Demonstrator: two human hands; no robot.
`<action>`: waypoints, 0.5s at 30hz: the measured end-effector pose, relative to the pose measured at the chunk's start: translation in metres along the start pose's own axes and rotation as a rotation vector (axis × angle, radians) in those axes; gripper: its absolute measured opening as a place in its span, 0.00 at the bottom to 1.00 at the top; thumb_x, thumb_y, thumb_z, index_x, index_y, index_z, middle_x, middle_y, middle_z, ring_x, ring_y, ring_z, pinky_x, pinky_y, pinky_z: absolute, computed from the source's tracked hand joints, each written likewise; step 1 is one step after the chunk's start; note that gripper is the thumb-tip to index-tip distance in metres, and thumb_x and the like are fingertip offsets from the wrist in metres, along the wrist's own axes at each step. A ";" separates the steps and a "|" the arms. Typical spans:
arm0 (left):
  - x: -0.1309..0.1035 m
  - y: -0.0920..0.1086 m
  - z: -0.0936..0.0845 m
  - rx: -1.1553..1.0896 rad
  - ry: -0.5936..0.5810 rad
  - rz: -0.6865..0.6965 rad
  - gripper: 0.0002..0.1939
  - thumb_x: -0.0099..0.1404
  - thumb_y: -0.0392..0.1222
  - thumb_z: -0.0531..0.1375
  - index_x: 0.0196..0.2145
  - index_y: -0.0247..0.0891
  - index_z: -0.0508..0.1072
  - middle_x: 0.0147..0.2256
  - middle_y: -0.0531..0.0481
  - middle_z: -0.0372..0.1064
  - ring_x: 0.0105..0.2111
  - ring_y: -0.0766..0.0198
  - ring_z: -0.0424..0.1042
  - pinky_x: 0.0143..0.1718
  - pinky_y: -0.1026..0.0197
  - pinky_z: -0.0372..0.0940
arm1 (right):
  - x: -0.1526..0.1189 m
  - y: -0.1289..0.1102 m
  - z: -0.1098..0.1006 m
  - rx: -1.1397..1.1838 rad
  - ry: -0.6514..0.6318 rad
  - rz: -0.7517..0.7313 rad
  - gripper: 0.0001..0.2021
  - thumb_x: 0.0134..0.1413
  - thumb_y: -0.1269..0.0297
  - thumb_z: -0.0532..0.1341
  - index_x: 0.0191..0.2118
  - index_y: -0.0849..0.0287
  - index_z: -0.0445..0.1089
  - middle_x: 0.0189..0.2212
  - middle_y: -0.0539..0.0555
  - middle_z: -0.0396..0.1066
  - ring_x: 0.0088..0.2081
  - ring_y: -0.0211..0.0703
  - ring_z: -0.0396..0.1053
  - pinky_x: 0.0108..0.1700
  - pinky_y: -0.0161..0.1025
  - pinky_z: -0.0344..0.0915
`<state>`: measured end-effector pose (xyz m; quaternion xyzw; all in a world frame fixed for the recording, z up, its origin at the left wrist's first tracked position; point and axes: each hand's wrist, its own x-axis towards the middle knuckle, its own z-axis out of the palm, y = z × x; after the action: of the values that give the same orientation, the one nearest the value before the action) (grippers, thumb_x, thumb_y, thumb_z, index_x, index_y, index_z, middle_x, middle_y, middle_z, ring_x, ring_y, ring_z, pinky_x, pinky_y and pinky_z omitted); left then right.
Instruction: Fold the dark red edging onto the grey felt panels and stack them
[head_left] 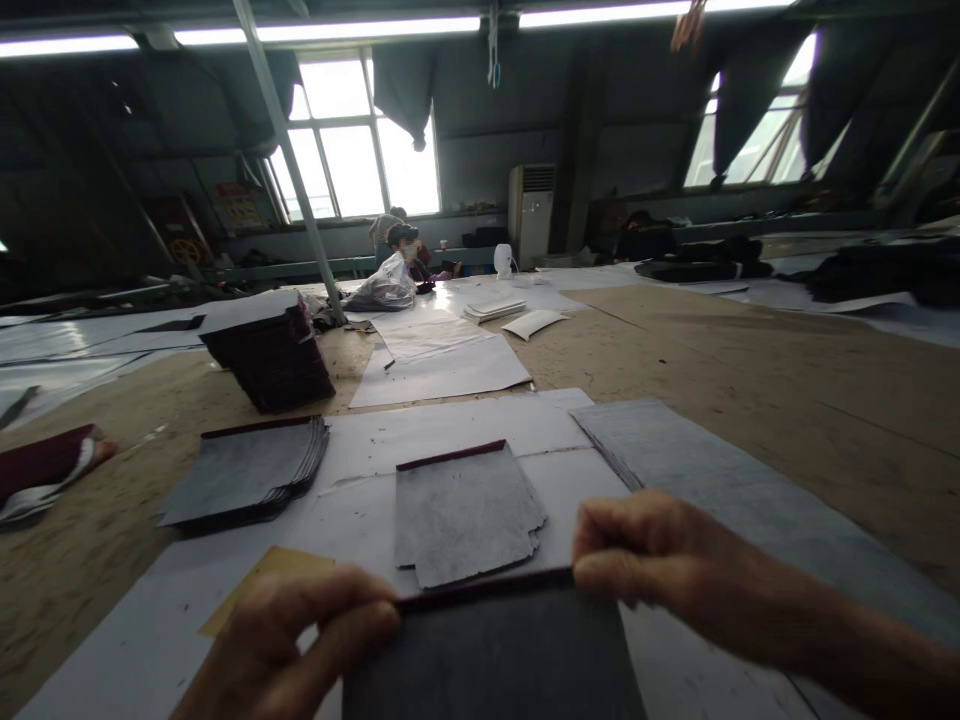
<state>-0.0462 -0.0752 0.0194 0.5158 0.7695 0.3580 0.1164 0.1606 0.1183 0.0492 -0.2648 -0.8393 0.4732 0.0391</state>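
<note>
A dark grey fabric panel (495, 655) with a maroon folded top edge hangs between my hands, close to me. My left hand (300, 635) pinches its upper left corner between thumb and fingers. At the upper right corner, my right hand (637, 555) is closed on the same edge. Just beyond it, a lighter grey panel (465, 515) with a maroon strip and notched lower corners lies flat on white paper (360, 440). A yellowish card (266, 580) lies partly behind my left hand. To the left sits a fanned stack of grey panels (247, 465) with maroon edges.
Large grey sheets (720, 490) are layered on the right. A tall maroon stack (266, 350) stands at the back left, near a slanted metal pole (289, 150). Maroon cloth (49, 465) lies at the far left. Another person (405, 245) is across the table.
</note>
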 end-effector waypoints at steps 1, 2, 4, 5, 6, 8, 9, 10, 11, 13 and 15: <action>0.017 0.001 -0.004 -0.022 -0.074 -0.046 0.19 0.58 0.56 0.54 0.24 0.40 0.74 0.19 0.55 0.67 0.21 0.67 0.66 0.23 0.69 0.60 | 0.015 -0.002 -0.008 0.010 -0.010 0.000 0.06 0.45 0.62 0.57 0.24 0.59 0.65 0.19 0.46 0.60 0.23 0.33 0.58 0.25 0.30 0.56; 0.035 0.001 -0.006 -0.023 -0.123 -0.061 0.19 0.58 0.55 0.54 0.23 0.39 0.74 0.19 0.54 0.66 0.21 0.67 0.65 0.23 0.69 0.59 | 0.032 -0.003 -0.014 -0.020 0.017 -0.012 0.07 0.45 0.62 0.57 0.24 0.60 0.66 0.19 0.46 0.60 0.23 0.33 0.58 0.25 0.30 0.56; 0.071 -0.005 -0.004 0.093 -0.046 -0.046 0.17 0.57 0.51 0.54 0.23 0.38 0.75 0.18 0.55 0.65 0.21 0.67 0.63 0.23 0.68 0.56 | 0.067 0.000 -0.018 -0.143 0.123 -0.025 0.07 0.46 0.62 0.58 0.25 0.61 0.67 0.19 0.46 0.61 0.23 0.33 0.59 0.26 0.31 0.56; 0.086 -0.010 0.000 0.130 -0.013 -0.049 0.15 0.56 0.49 0.56 0.23 0.37 0.75 0.17 0.55 0.65 0.22 0.67 0.64 0.25 0.67 0.56 | 0.084 0.004 -0.017 -0.195 0.175 -0.019 0.06 0.46 0.64 0.58 0.25 0.61 0.67 0.19 0.46 0.62 0.23 0.33 0.59 0.27 0.31 0.56; 0.098 -0.016 0.005 0.157 0.016 -0.054 0.13 0.56 0.47 0.56 0.23 0.38 0.75 0.18 0.54 0.65 0.23 0.66 0.64 0.26 0.66 0.56 | 0.100 0.008 -0.014 -0.244 0.221 -0.007 0.05 0.46 0.65 0.59 0.25 0.62 0.67 0.19 0.47 0.62 0.24 0.34 0.60 0.27 0.32 0.57; 0.115 -0.030 0.019 0.198 0.077 -0.076 0.11 0.55 0.44 0.56 0.24 0.38 0.76 0.20 0.53 0.68 0.25 0.64 0.66 0.29 0.65 0.56 | 0.125 0.016 -0.006 -0.328 0.293 0.022 0.05 0.48 0.66 0.60 0.26 0.62 0.68 0.21 0.47 0.64 0.26 0.35 0.62 0.30 0.34 0.59; 0.120 -0.037 0.026 0.212 0.110 -0.087 0.10 0.55 0.43 0.56 0.24 0.39 0.76 0.22 0.53 0.69 0.27 0.63 0.67 0.31 0.65 0.57 | 0.134 0.020 -0.002 -0.369 0.323 0.033 0.06 0.50 0.64 0.60 0.27 0.62 0.68 0.23 0.48 0.65 0.27 0.36 0.63 0.32 0.36 0.61; 0.122 -0.043 0.032 0.225 0.143 -0.095 0.10 0.56 0.43 0.56 0.25 0.40 0.76 0.24 0.52 0.70 0.29 0.63 0.67 0.32 0.64 0.57 | 0.141 0.024 0.002 -0.406 0.347 0.042 0.08 0.52 0.62 0.59 0.29 0.62 0.67 0.25 0.49 0.66 0.29 0.36 0.65 0.35 0.37 0.62; 0.123 -0.048 0.038 0.234 0.174 -0.100 0.10 0.56 0.42 0.56 0.25 0.40 0.76 0.26 0.52 0.70 0.30 0.63 0.67 0.34 0.64 0.57 | 0.146 0.027 0.005 -0.438 0.367 0.046 0.09 0.54 0.61 0.59 0.31 0.63 0.67 0.28 0.49 0.67 0.31 0.37 0.66 0.36 0.39 0.63; 0.123 -0.057 0.047 0.242 0.222 -0.105 0.09 0.56 0.42 0.56 0.27 0.41 0.76 0.29 0.52 0.70 0.32 0.63 0.67 0.36 0.64 0.58 | 0.152 0.033 0.010 -0.486 0.400 0.044 0.11 0.56 0.59 0.57 0.34 0.62 0.67 0.32 0.51 0.68 0.34 0.38 0.66 0.39 0.41 0.64; 0.123 -0.063 0.053 0.244 0.260 -0.108 0.08 0.56 0.41 0.56 0.28 0.41 0.76 0.30 0.52 0.69 0.32 0.64 0.67 0.38 0.64 0.58 | 0.156 0.037 0.013 -0.514 0.422 0.025 0.11 0.56 0.59 0.57 0.35 0.62 0.67 0.34 0.52 0.68 0.36 0.39 0.67 0.41 0.43 0.64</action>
<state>-0.1159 0.0423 -0.0376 0.4333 0.8425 0.3189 -0.0285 0.0385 0.1984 -0.0173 -0.3686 -0.9013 0.1808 0.1382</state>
